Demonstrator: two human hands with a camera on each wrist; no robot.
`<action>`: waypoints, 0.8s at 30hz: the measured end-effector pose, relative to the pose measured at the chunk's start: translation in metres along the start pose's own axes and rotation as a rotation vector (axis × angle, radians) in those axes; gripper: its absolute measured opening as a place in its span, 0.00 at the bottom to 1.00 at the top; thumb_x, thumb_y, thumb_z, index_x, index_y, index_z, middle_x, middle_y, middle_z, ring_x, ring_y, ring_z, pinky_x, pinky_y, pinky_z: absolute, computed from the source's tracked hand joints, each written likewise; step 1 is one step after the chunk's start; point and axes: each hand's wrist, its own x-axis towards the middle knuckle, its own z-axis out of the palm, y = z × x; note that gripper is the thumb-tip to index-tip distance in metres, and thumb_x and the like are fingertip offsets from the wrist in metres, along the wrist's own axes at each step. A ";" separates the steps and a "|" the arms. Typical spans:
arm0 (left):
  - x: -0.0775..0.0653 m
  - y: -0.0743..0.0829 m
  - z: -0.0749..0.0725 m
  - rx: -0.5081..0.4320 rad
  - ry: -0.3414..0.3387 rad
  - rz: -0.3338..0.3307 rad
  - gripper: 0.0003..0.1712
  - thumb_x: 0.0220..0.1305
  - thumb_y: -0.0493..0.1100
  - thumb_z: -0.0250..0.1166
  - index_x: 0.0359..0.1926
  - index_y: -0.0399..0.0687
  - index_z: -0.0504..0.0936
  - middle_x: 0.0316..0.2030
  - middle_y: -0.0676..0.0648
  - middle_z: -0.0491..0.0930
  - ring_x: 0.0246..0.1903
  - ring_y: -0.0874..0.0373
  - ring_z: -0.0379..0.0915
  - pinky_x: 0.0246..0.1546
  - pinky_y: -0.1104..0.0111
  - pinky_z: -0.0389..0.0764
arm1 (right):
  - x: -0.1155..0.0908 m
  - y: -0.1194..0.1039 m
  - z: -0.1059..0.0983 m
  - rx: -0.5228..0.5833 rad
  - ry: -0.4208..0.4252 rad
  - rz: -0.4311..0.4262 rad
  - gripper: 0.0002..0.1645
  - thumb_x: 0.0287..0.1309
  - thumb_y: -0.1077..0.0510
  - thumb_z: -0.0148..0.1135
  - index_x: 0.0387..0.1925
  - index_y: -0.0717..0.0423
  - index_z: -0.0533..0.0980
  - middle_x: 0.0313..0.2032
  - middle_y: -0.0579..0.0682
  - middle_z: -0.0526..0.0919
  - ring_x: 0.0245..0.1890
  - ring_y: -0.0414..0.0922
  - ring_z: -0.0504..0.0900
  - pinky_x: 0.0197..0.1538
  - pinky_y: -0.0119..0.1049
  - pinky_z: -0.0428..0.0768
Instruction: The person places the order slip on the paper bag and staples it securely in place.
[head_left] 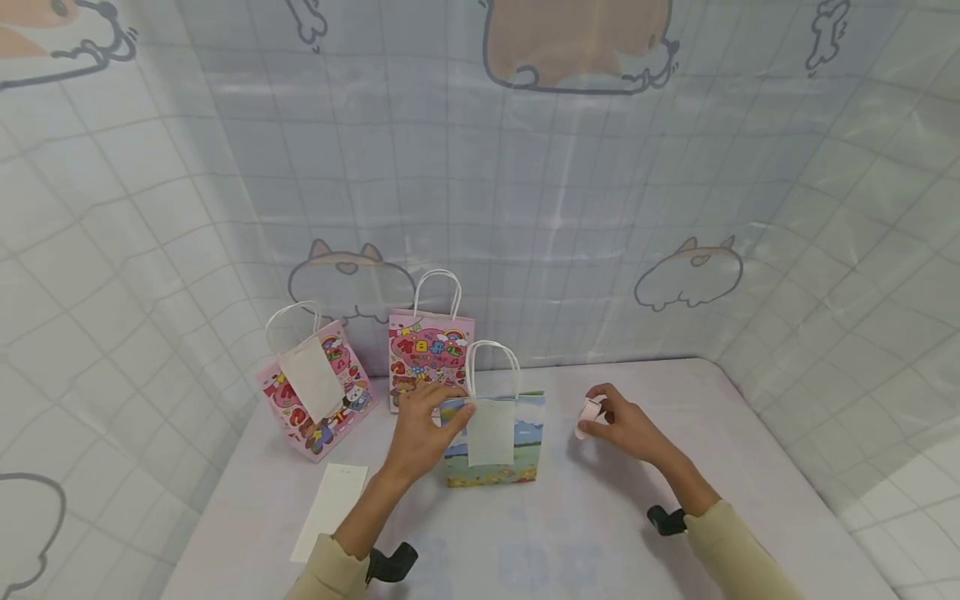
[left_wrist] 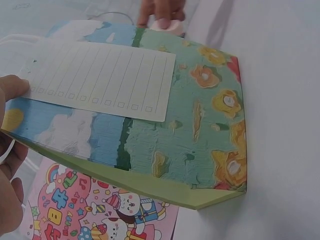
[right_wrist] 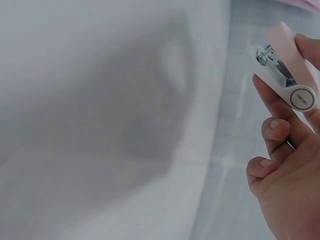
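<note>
My left hand pinches the top edge of a small paper gift bag painted with blue sky, green ground and flowers. A white lined card with small checkboxes lies flat against the bag's front, its upper end by my left thumb; the left wrist view shows the rows of the card plainly. White twisted handles rise above the bag. To its right, my right hand holds a small pink and white stapler between thumb and fingers. In the right wrist view the jaws of the stapler stand apart.
A pink cartoon bag stands behind the painted one. Another pink bag leans at the left with a white card on its front. More white card lies on the table near my left forearm. A patterned curtain surrounds the table.
</note>
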 end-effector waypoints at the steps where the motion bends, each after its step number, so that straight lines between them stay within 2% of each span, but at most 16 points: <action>1: 0.000 0.000 0.000 0.000 0.001 -0.002 0.12 0.64 0.51 0.71 0.47 0.55 0.87 0.44 0.54 0.86 0.54 0.53 0.77 0.60 0.40 0.55 | 0.003 -0.006 0.000 0.006 0.006 -0.011 0.35 0.57 0.41 0.72 0.58 0.48 0.67 0.31 0.48 0.74 0.27 0.44 0.68 0.29 0.36 0.67; 11: 0.000 0.001 0.000 0.003 0.019 0.042 0.12 0.63 0.51 0.72 0.45 0.55 0.87 0.43 0.55 0.86 0.53 0.53 0.78 0.61 0.35 0.52 | 0.028 -0.054 -0.005 0.035 0.044 -0.165 0.35 0.60 0.40 0.70 0.61 0.47 0.66 0.24 0.47 0.68 0.25 0.43 0.64 0.29 0.35 0.64; 17: 0.000 0.000 0.000 0.002 0.015 0.022 0.12 0.63 0.52 0.71 0.46 0.55 0.87 0.44 0.55 0.86 0.54 0.52 0.77 0.63 0.34 0.50 | 0.039 -0.080 -0.005 0.043 0.053 -0.223 0.35 0.61 0.41 0.69 0.63 0.47 0.65 0.26 0.48 0.67 0.26 0.44 0.64 0.30 0.36 0.64; 24: -0.001 0.001 0.001 -0.003 0.006 0.012 0.12 0.64 0.51 0.71 0.46 0.56 0.87 0.45 0.55 0.86 0.55 0.53 0.77 0.63 0.37 0.51 | 0.049 -0.101 -0.008 0.058 0.078 -0.276 0.35 0.61 0.42 0.69 0.63 0.45 0.64 0.32 0.48 0.76 0.29 0.45 0.67 0.32 0.38 0.65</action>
